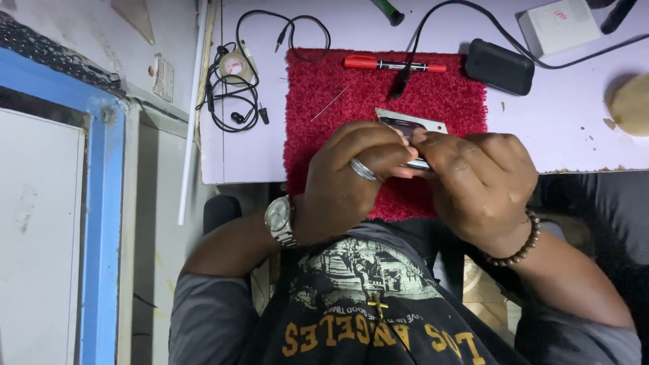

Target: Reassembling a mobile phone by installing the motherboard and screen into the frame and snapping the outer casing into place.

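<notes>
Both hands meet over the near edge of the red mat. Left hand, ring and wristwatch on, and right hand, bead bracelet on, pinch a thin silvery phone part between fingertips; most of it is hidden. Judged light, stiff, fragile, probably slick: best held by its edges. Beyond: a thin needle, a red marker, a black case, coiled earphones, a white box.

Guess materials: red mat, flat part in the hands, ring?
Red mat: looks like pile fabric, matte, fuzzy tufted surface. Flat part, held by left hand and right hand: probably metal, silvery with a dull sheen. Ring: likely polished metal, bright glint.
</notes>
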